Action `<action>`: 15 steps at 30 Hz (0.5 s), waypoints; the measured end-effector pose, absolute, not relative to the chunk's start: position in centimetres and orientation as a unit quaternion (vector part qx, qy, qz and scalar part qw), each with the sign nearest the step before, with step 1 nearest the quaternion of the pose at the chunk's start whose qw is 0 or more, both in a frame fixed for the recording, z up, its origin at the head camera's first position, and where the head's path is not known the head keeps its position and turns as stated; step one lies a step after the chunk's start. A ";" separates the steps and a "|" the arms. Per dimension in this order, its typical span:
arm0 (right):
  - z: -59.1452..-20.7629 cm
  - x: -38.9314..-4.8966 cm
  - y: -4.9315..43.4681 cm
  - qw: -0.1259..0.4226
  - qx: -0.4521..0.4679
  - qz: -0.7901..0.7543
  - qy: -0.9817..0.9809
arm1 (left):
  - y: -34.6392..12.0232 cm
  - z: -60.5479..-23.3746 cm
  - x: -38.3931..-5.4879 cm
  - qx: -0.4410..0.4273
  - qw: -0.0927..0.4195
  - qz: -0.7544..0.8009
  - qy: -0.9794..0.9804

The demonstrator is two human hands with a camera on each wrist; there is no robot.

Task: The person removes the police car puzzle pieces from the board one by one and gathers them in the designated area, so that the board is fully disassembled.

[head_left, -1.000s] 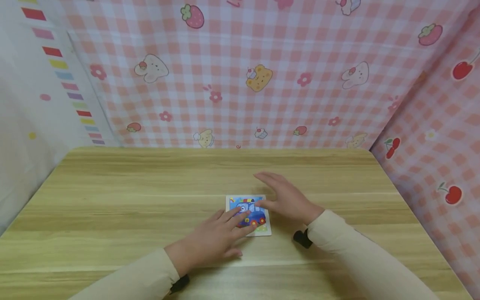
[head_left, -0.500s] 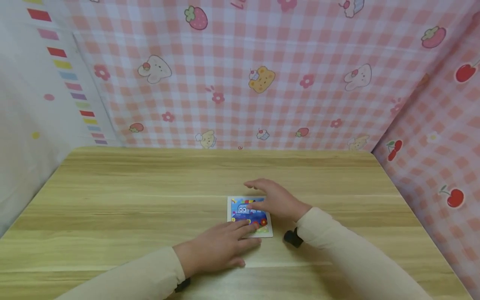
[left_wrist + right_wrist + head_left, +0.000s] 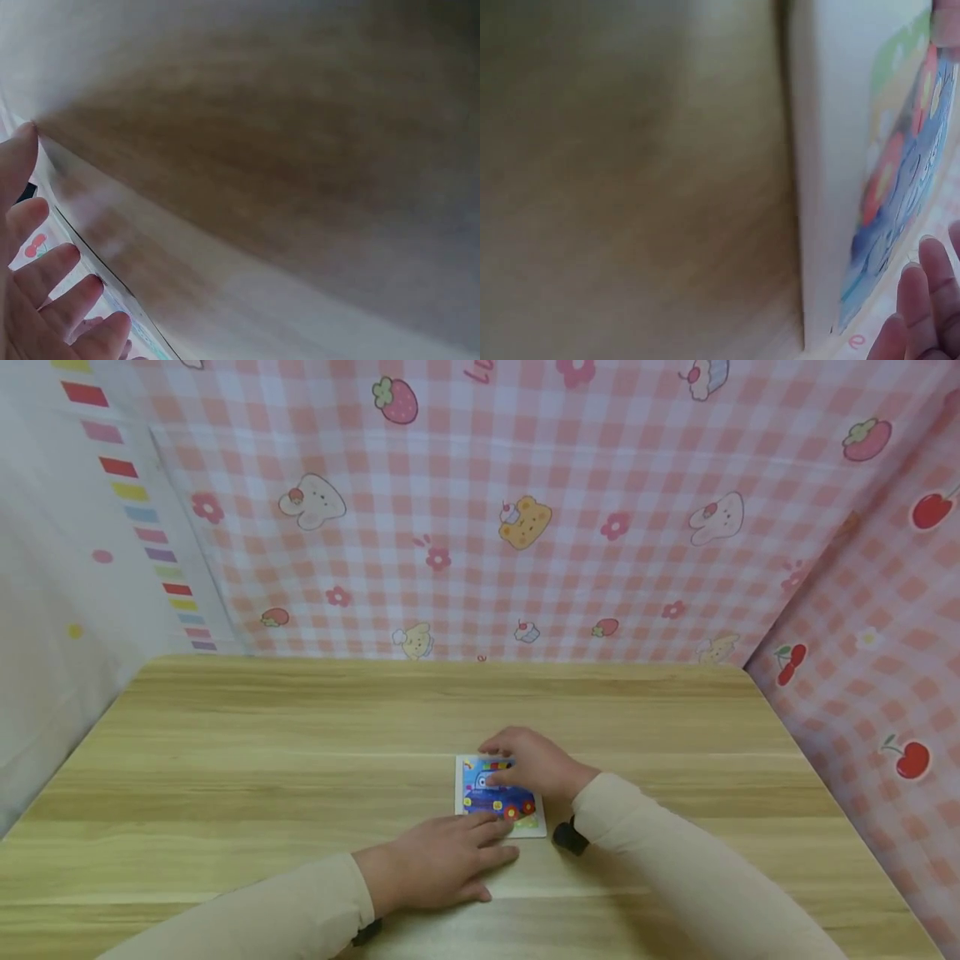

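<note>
A small square board point(image 3: 480, 806) with a white border and a cartoon blue car lies flat near the middle of the wooden table. My left hand point(image 3: 442, 862) reaches in from the left; its outstretched fingers lie over the board's lower edge. From the right, my right hand point(image 3: 538, 764) arches over the board's upper right part, with the thumb above the car and the other fingers near the far edge. In the right wrist view, fingers point(image 3: 915, 300) show beside the picture, not gripping it. The right hand hides the board's upper right corner.
The wood-grain table point(image 3: 262, 760) stretches out on all sides of the board. A pink checked cloth point(image 3: 450, 468) hangs behind it, another checked cloth point(image 3: 870, 693) at the right, and a white cloth point(image 3: 67, 610) at the left.
My right hand has moved left and slightly down, over the board. My left hand has slid down from the picture to the lower edge, uncovering the car's front. The board looks unmoved.
</note>
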State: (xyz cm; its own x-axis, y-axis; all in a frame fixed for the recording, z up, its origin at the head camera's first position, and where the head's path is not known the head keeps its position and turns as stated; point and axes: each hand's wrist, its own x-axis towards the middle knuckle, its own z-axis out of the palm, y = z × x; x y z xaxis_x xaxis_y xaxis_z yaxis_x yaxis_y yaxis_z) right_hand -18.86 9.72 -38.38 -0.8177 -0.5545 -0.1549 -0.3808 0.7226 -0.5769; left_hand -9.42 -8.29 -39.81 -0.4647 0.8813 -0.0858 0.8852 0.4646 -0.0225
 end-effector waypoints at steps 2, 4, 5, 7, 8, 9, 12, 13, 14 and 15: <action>-38.5 -19.0 9.4 0.157 -0.265 -0.254 0.917 | -8.2 -39.8 -9.4 0.513 0.040 -0.035 0.857; -38.7 -19.2 9.1 0.153 -0.274 -0.237 0.920 | -8.2 -39.7 -9.4 0.509 0.048 -0.038 0.858; -38.8 -19.3 9.0 0.154 -0.275 -0.233 0.920 | -8.2 -39.8 -9.4 0.509 0.049 -0.039 0.859; -38.9 -19.5 8.8 0.157 -0.275 -0.226 0.921 | -8.1 -39.8 -9.4 0.508 0.050 -0.039 0.859; -39.0 -19.5 8.7 0.158 -0.274 -0.223 0.922 | -8.1 -39.8 -9.4 0.508 0.051 -0.038 0.859; -39.0 -19.6 8.7 0.159 -0.273 -0.220 0.923 | -8.1 -39.8 -9.4 0.509 0.052 -0.037 0.859; -38.9 -19.7 8.4 0.163 -0.270 -0.212 0.925 | -8.1 -39.8 -9.5 0.512 0.056 -0.031 0.857; -38.9 -19.7 8.4 0.165 -0.269 -0.209 0.926 | -8.1 -39.8 -9.5 0.514 0.054 -0.029 0.855; -38.8 -19.7 8.3 0.167 -0.268 -0.204 0.926 | -8.1 -39.9 -9.5 0.516 0.053 -0.027 0.855; -38.8 -19.7 8.2 0.169 -0.267 -0.203 0.927 | -8.1 -39.9 -9.5 0.517 0.054 -0.026 0.854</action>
State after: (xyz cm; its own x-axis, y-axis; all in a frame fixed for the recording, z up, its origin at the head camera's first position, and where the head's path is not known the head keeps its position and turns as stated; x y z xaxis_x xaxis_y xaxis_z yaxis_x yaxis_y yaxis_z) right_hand -19.72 8.18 -38.79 -0.8005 -0.5633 -0.2048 -0.4260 0.7750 -0.4668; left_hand -9.55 -8.14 -39.90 -0.4602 0.8799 -0.1181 0.8854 0.4646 0.0117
